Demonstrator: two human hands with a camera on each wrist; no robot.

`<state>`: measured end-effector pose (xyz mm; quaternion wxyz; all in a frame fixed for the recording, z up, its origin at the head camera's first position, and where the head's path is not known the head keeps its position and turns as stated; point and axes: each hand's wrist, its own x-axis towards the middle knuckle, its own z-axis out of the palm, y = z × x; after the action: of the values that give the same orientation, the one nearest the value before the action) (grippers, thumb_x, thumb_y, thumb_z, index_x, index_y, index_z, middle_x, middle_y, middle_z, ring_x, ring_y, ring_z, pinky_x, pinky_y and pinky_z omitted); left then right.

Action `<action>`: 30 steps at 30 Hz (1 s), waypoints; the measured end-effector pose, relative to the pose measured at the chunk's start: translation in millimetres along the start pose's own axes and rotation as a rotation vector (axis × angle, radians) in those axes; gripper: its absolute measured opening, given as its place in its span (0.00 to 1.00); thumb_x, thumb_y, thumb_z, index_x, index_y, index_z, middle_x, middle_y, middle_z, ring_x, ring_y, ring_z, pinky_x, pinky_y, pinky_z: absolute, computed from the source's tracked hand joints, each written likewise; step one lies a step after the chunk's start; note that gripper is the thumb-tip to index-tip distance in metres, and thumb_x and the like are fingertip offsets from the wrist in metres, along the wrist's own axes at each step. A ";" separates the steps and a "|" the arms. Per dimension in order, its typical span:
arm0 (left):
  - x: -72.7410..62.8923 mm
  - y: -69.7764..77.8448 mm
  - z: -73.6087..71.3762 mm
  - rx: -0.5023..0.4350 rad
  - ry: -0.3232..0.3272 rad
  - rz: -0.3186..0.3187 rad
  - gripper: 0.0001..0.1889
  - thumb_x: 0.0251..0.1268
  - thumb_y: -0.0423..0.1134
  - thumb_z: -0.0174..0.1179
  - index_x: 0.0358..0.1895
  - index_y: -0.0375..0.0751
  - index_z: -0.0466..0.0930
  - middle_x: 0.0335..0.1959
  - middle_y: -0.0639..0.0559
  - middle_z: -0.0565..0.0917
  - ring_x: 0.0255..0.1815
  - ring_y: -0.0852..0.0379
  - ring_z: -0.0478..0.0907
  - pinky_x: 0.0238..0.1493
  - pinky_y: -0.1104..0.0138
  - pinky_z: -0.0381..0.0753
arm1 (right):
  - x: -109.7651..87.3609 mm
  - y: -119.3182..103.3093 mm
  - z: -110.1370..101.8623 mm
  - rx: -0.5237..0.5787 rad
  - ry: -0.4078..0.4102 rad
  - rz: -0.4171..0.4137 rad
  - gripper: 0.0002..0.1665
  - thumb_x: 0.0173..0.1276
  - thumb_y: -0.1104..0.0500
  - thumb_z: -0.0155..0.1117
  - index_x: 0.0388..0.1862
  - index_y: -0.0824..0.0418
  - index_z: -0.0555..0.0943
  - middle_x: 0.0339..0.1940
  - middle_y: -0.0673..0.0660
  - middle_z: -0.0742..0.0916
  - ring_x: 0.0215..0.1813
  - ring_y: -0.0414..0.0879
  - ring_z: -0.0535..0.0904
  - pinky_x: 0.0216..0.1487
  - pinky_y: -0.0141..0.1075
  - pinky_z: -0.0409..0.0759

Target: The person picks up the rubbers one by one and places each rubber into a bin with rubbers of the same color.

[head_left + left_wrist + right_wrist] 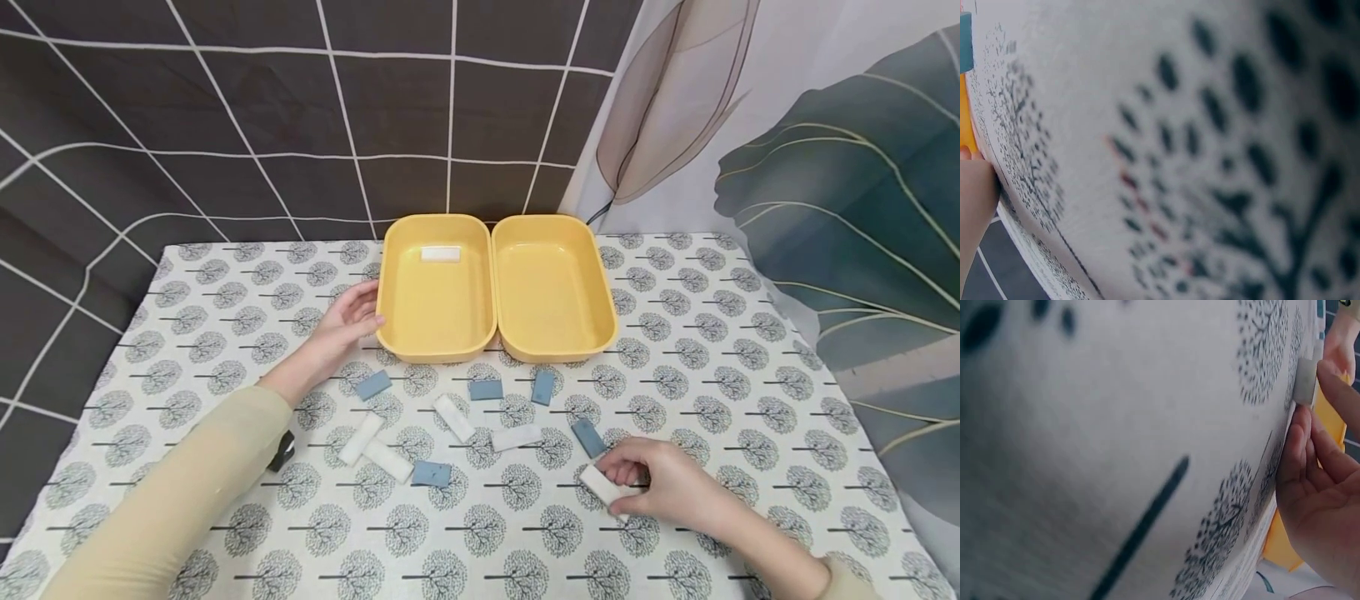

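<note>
In the head view my right hand pinches a white rectangular block between thumb and fingers, low over the cloth at the right. A blue block lies just beyond its fingertips. The right wrist view shows the held block's pale side between the thumb and fingers. My left hand holds the left wall of a yellow tray, thumb at the rim and fingers along the outside. One white block lies inside that tray, towards its far end. Only part of the left hand appears in the left wrist view.
A second yellow tray stands against the first one's right side. Several loose blocks lie in front, among them a blue block and a white block. Two white blocks at the left touch. Behind the tree-print tablecloth hangs a dark grid curtain.
</note>
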<state>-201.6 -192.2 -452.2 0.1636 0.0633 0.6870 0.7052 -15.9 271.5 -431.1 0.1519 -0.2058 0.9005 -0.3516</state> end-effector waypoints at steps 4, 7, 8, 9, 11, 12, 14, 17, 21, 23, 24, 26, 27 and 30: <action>0.0 0.2 -0.1 0.003 0.001 0.003 0.38 0.73 0.25 0.53 0.83 0.30 0.49 0.84 0.34 0.58 0.69 0.66 0.69 0.88 0.63 0.61 | -0.7 -2.1 3.6 -0.025 0.033 -0.038 0.29 0.45 0.55 0.89 0.47 0.57 0.88 0.37 0.39 0.87 0.39 0.27 0.79 0.40 0.26 0.87; 0.0 0.4 0.0 0.009 -0.001 0.006 0.38 0.73 0.25 0.53 0.83 0.30 0.49 0.84 0.35 0.57 0.70 0.65 0.69 0.88 0.63 0.61 | -1.8 -3.0 4.8 -0.039 0.048 -0.051 0.29 0.45 0.56 0.89 0.48 0.55 0.88 0.37 0.38 0.87 0.39 0.27 0.78 0.41 0.26 0.87; 0.0 0.5 0.1 0.009 -0.001 0.006 0.38 0.73 0.25 0.53 0.84 0.30 0.49 0.84 0.35 0.57 0.71 0.64 0.69 0.88 0.63 0.61 | -2.2 -3.3 5.1 -0.046 0.054 -0.054 0.29 0.45 0.57 0.89 0.48 0.55 0.88 0.37 0.38 0.86 0.39 0.27 0.78 0.40 0.26 0.87; -0.1 0.7 0.2 0.009 -0.002 0.006 0.38 0.73 0.25 0.53 0.84 0.30 0.49 0.84 0.35 0.57 0.71 0.64 0.68 0.88 0.63 0.61 | -2.3 -3.6 5.3 -0.046 0.056 -0.054 0.29 0.45 0.57 0.89 0.48 0.55 0.88 0.37 0.38 0.86 0.39 0.27 0.78 0.40 0.26 0.87; -0.4 1.2 0.4 0.011 -0.003 0.006 0.38 0.73 0.25 0.52 0.84 0.30 0.49 0.85 0.35 0.57 0.72 0.64 0.68 0.88 0.63 0.61 | -2.0 -4.7 5.5 -0.037 0.058 -0.052 0.29 0.45 0.58 0.89 0.48 0.56 0.87 0.36 0.38 0.86 0.38 0.27 0.78 0.39 0.26 0.87; -0.5 1.3 0.5 0.009 -0.001 0.004 0.38 0.73 0.25 0.53 0.84 0.30 0.49 0.85 0.36 0.57 0.72 0.64 0.68 0.88 0.63 0.61 | -1.5 -5.2 5.8 -0.026 0.056 -0.050 0.29 0.44 0.59 0.89 0.48 0.57 0.87 0.36 0.39 0.86 0.38 0.27 0.78 0.39 0.26 0.87; -1.1 1.8 0.8 0.006 -0.002 0.004 0.38 0.73 0.25 0.53 0.84 0.30 0.49 0.85 0.35 0.57 0.72 0.64 0.68 0.88 0.63 0.61 | -0.5 -6.5 6.6 0.000 0.049 -0.045 0.29 0.45 0.59 0.89 0.47 0.58 0.87 0.36 0.40 0.87 0.38 0.28 0.78 0.39 0.26 0.87; -1.6 2.2 1.5 -0.004 -0.004 0.009 0.38 0.73 0.25 0.54 0.83 0.30 0.49 0.85 0.34 0.57 0.71 0.64 0.69 0.87 0.64 0.62 | 1.1 -7.8 7.3 0.049 0.030 -0.029 0.29 0.45 0.61 0.88 0.47 0.61 0.86 0.35 0.43 0.87 0.37 0.28 0.79 0.39 0.25 0.88; -1.6 2.0 2.1 -0.010 -0.004 0.007 0.38 0.73 0.25 0.54 0.83 0.30 0.49 0.85 0.34 0.57 0.70 0.65 0.69 0.87 0.64 0.63 | 2.4 -8.6 7.2 0.082 0.003 0.004 0.28 0.45 0.62 0.88 0.47 0.62 0.86 0.34 0.43 0.86 0.36 0.28 0.78 0.38 0.25 0.87; -1.2 1.7 1.7 -0.009 -0.003 0.002 0.38 0.73 0.25 0.53 0.83 0.30 0.49 0.85 0.35 0.57 0.70 0.65 0.69 0.87 0.64 0.62 | 3.2 -8.7 6.8 0.087 -0.010 0.014 0.27 0.46 0.63 0.87 0.46 0.61 0.86 0.34 0.43 0.86 0.36 0.28 0.78 0.37 0.25 0.87; -1.1 1.6 1.4 -0.008 -0.002 0.000 0.38 0.73 0.25 0.53 0.84 0.30 0.49 0.85 0.35 0.57 0.70 0.65 0.69 0.87 0.63 0.62 | 3.8 -8.7 6.6 0.091 -0.015 0.016 0.26 0.46 0.63 0.87 0.46 0.61 0.86 0.34 0.44 0.86 0.36 0.28 0.78 0.37 0.25 0.87; -0.9 1.6 0.9 -0.011 0.001 -0.005 0.38 0.73 0.25 0.53 0.84 0.31 0.49 0.85 0.35 0.57 0.70 0.65 0.69 0.87 0.63 0.61 | 5.4 -8.9 5.9 0.104 -0.028 0.012 0.25 0.48 0.63 0.87 0.45 0.61 0.86 0.33 0.44 0.87 0.35 0.29 0.78 0.36 0.26 0.87; -0.8 1.6 0.7 -0.013 0.001 -0.007 0.38 0.73 0.25 0.53 0.84 0.31 0.49 0.84 0.36 0.57 0.70 0.65 0.69 0.88 0.62 0.61 | 6.4 -9.1 5.5 0.104 -0.031 0.001 0.23 0.48 0.64 0.86 0.44 0.61 0.86 0.33 0.44 0.87 0.35 0.29 0.79 0.36 0.26 0.87; -0.6 1.6 0.3 -0.016 -0.001 -0.009 0.39 0.73 0.25 0.53 0.84 0.31 0.49 0.84 0.36 0.58 0.70 0.65 0.69 0.87 0.62 0.62 | 9.7 -10.7 2.5 0.112 -0.044 -0.024 0.21 0.50 0.65 0.85 0.43 0.60 0.87 0.33 0.44 0.87 0.35 0.30 0.79 0.36 0.26 0.87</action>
<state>-201.1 -192.0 -450.5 0.1676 0.0594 0.6816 0.7098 -20.5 258.3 -426.7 0.1786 -0.2156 0.8733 -0.3988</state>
